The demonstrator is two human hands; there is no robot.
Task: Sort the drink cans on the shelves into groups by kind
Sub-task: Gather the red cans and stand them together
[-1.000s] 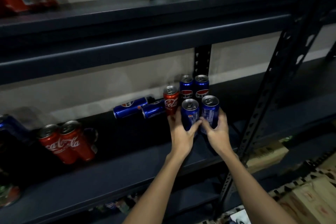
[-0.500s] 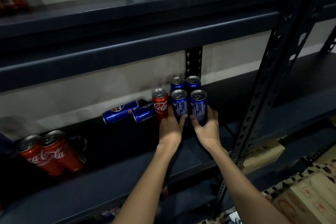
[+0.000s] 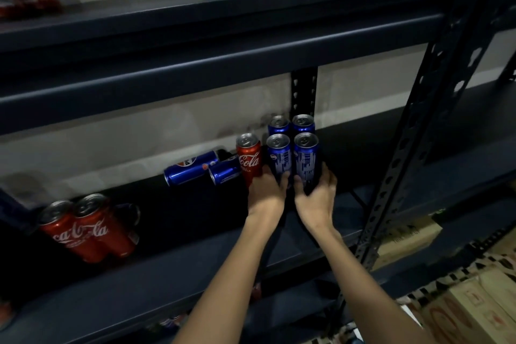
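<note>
Left hand [image 3: 266, 188] grips front-left blue can [image 3: 278, 158], right hand [image 3: 317, 193] grips front-right blue can [image 3: 306, 160], both upright on the shelf [image 3: 156, 282]. Two more blue cans [image 3: 290, 125] directly behind, upright red Cola can [image 3: 249, 159] just beside on the left.

I'm in a stockroom. Dark metal racking [image 3: 418, 126] holds loose drink cans [image 3: 279, 159]; cardboard cartons [image 3: 458, 310] sit below.

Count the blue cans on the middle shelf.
6 blue cans: four upright in a square, two lying left. A dark object near the red cans may be another.
</note>
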